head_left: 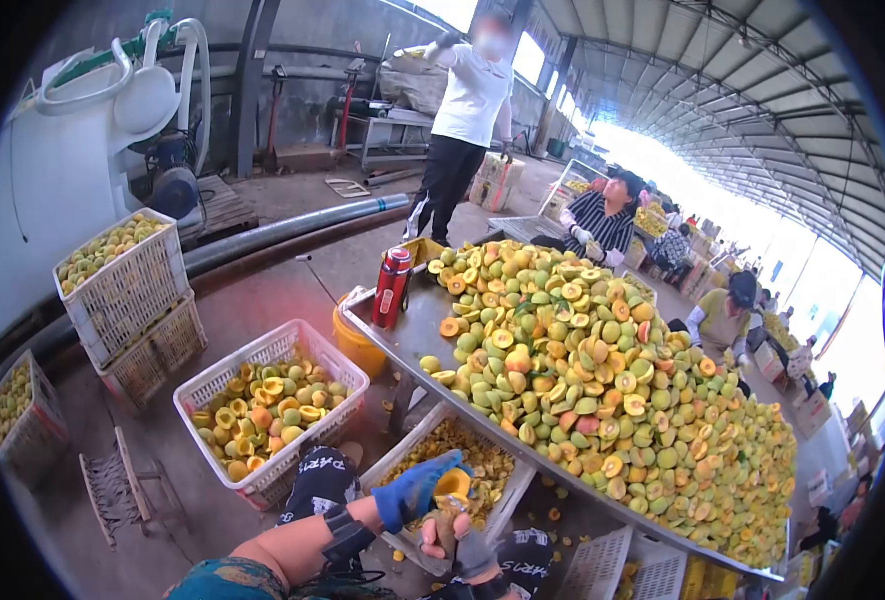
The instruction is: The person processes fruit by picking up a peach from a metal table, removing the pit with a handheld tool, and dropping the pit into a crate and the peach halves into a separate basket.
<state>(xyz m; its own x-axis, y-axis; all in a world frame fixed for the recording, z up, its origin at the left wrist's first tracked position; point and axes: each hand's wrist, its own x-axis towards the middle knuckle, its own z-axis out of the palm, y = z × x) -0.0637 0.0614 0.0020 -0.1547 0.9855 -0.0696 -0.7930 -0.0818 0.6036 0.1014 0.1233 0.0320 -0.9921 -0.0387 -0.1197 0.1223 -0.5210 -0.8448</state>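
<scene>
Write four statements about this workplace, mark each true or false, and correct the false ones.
1. The blue-gloved left hand holds a halved yellow fruit. True.
2. The red cylindrical thermos lies on its side. False: the thermos stands upright on the grey metal table.
3. The white rectangular plastic crate nearest the thermos contains cut fruit pieces. True.
4. The round yellow plastic bucket stands on the table. False: the bucket is beside the table, below its top.
</scene>
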